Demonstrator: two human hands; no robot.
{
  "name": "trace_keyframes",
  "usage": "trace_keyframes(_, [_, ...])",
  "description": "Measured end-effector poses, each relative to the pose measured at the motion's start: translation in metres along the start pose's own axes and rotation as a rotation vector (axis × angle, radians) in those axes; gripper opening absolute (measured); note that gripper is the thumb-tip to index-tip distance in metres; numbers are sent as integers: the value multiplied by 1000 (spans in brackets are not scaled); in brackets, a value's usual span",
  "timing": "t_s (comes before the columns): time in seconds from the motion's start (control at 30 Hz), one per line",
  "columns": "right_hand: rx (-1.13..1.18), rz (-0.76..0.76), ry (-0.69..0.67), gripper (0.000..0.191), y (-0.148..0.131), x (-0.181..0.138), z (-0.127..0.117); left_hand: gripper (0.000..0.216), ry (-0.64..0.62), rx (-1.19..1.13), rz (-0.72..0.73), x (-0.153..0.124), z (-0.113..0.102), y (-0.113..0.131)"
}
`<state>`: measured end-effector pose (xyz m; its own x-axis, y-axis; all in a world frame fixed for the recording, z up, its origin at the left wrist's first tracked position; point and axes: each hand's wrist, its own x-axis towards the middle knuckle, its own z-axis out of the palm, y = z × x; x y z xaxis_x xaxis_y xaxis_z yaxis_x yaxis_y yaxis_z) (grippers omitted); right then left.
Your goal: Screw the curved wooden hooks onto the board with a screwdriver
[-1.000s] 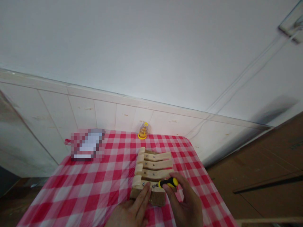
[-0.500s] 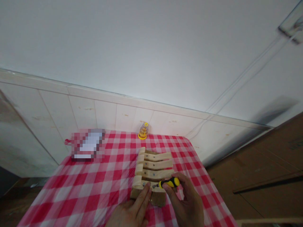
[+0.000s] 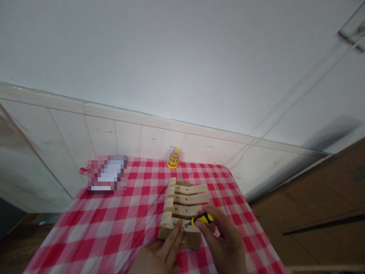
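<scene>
My right hand (image 3: 224, 239) is closed around the handle of a short yellow and black screwdriver (image 3: 203, 219). The screwdriver lies tilted, its tip at a screw in the nearest slat of a wooden piece (image 3: 186, 209). Several pale slats, each with two screws, cross a darker wooden base (image 3: 191, 241); thick pale blocks line their left ends. With fingers stretched out, my left hand (image 3: 162, 249) presses its fingertips on the nearest slat, just left of the screwdriver tip. The right end of that slat is partly hidden by my right hand.
A small clear container with a yellow base and top (image 3: 173, 158) stands near the wall. At the table's left back lies a blurred-out flat item (image 3: 110, 173). A red-and-white checked cloth (image 3: 114, 228) covers the table; brown cardboard (image 3: 322, 213) stands at the right.
My right fingers have shifted forward and left over the screwdriver handle, which has tilted or turned slightly. My left hand stays on the slat. The whole view has shifted a little.
</scene>
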<state>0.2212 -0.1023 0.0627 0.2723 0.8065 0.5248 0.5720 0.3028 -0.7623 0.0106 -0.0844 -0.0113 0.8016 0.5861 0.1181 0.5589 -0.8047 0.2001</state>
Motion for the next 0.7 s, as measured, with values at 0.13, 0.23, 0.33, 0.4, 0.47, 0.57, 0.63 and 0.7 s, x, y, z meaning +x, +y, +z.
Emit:
trace_keyframes(0.13, [-68, -13, -15, 21, -7, 4, -3, 78, 5, -6, 1, 0, -5, 1])
trace_keyframes(0.23, [-97, -16, -23, 23, -14, 6, -3, 77, -7, 6, 4, -1, -7, 1])
trace_keyframes(0.33, [-94, 21, 48, 28, -15, 4, 1, 81, 15, -24, -1, -1, -5, 0])
trace_keyframes(0.4, [-89, 52, 70, 31, -15, 2, 3, 83, 24, -30, 0, -1, -3, 0])
trace_keyframes(0.47, [-93, 64, 70, 32, -14, 1, 4, 83, 14, -18, 3, -1, -3, 0])
trace_keyframes(0.57, [-111, 45, 59, 30, -13, 2, 3, 80, -12, 12, -1, 1, -7, 1])
trace_keyframes(0.63, [-123, 14, 53, 27, -11, 3, 1, 79, -24, 19, 0, 1, -10, 2])
trace_keyframes(0.7, [-132, -31, 42, 26, -10, 5, -2, 78, -24, 15, -3, 2, -10, 2])
